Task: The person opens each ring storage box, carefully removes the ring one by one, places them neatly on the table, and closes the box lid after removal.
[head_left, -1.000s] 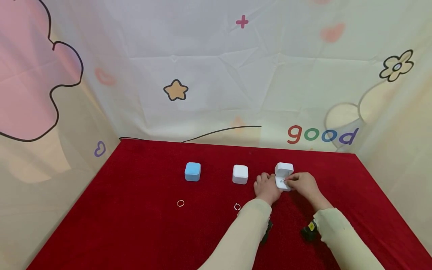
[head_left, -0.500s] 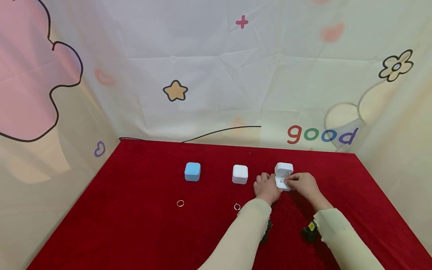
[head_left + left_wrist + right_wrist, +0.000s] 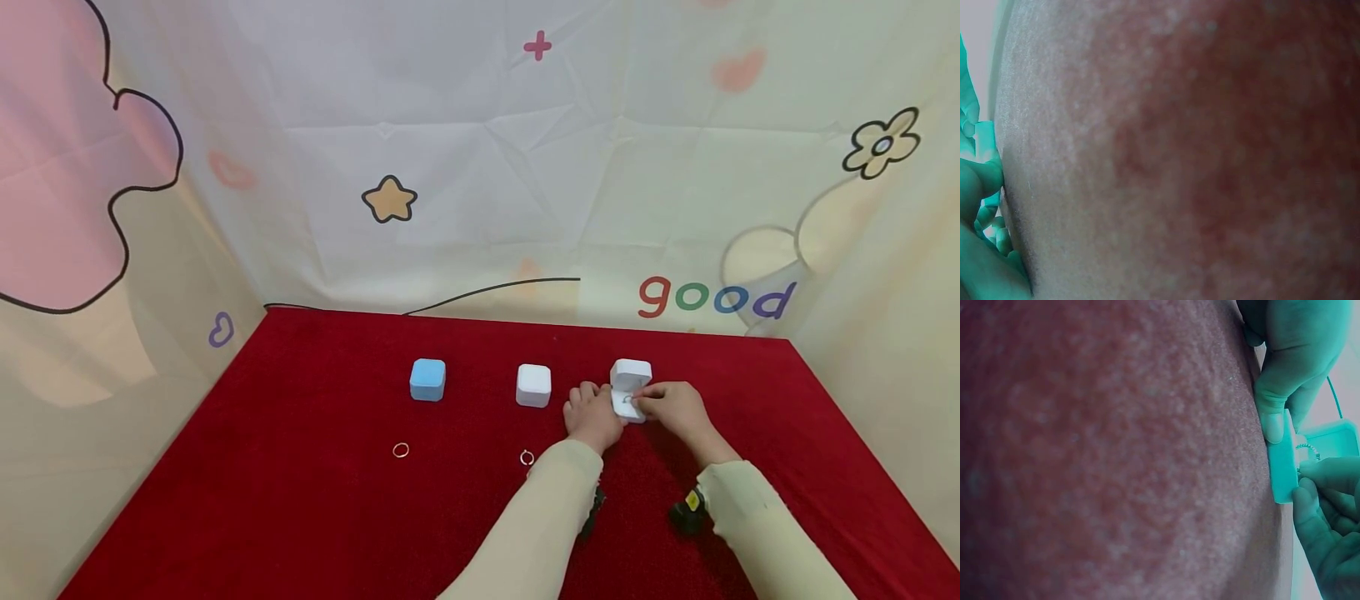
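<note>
An open white ring box stands at the right of the red cloth, its lid raised. My left hand grips the box's base from the left; in the right wrist view its thumb lies along the front face. From the right, my right hand reaches into the box, with thumb and forefinger pinching a small ring. That ring has a beaded band and stands up at the cushion, its lower part hidden by the fingertips. In the left wrist view the hands show only at the left edge.
A closed white ring box and a closed blue ring box stand to the left. In front of them lie a silver-looking open ring and a thin gold-looking ring. A printed curtain hangs behind the red cloth.
</note>
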`<state>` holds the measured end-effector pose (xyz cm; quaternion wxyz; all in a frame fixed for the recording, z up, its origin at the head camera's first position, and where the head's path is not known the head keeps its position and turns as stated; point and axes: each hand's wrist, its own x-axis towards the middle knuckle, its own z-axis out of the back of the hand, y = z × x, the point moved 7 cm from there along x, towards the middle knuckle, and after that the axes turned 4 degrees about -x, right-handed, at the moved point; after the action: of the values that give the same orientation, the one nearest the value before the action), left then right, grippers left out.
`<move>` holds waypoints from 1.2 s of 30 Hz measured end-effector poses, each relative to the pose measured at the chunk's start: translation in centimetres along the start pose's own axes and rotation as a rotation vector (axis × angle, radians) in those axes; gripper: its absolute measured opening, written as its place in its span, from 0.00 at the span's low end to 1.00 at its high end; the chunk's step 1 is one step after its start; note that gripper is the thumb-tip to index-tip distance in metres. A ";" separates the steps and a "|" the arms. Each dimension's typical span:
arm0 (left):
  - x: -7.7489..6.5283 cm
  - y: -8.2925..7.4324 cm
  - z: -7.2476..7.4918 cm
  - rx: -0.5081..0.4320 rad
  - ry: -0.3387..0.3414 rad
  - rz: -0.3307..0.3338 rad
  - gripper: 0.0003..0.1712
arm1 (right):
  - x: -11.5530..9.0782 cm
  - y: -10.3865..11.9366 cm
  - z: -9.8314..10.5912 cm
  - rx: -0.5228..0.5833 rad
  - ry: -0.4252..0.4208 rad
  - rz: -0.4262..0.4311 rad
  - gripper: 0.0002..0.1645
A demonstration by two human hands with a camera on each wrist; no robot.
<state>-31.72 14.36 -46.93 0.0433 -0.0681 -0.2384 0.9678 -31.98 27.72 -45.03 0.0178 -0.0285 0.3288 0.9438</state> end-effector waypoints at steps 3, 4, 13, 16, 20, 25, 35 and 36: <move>-0.1 0.0 0.1 -0.002 0.003 -0.001 0.30 | 0.0 -0.1 0.0 0.006 0.000 -0.008 0.19; -0.2 -0.1 0.1 0.000 0.003 0.000 0.30 | 0.0 -0.1 0.0 0.008 0.001 -0.008 0.19; -0.4 -0.2 0.4 0.018 -0.005 0.010 0.29 | 0.1 -0.2 0.0 0.002 0.001 -0.007 0.19; -0.2 -0.1 0.3 0.018 -0.007 0.007 0.30 | 0.1 -0.3 -0.1 0.000 0.005 -0.007 0.20; 0.2 0.0 -0.3 0.012 -0.001 0.013 0.30 | 0.0 -0.2 -0.1 -0.005 0.004 -0.008 0.20; 0.6 0.2 -0.7 0.012 -0.014 0.011 0.31 | 0.0 -0.2 0.0 -0.004 -0.003 0.000 0.19; 0.8 0.2 -1.0 0.002 -0.030 0.002 0.30 | -0.1 -0.2 0.1 0.044 -0.005 0.000 0.19; 0.7 0.2 -0.9 0.001 -0.028 0.002 0.30 | -0.1 -0.2 0.1 0.050 -0.005 0.000 0.19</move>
<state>-32.31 14.67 -47.86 0.0391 -0.0548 -0.2384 0.9688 -31.83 27.93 -45.04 0.0194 -0.0258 0.3524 0.9353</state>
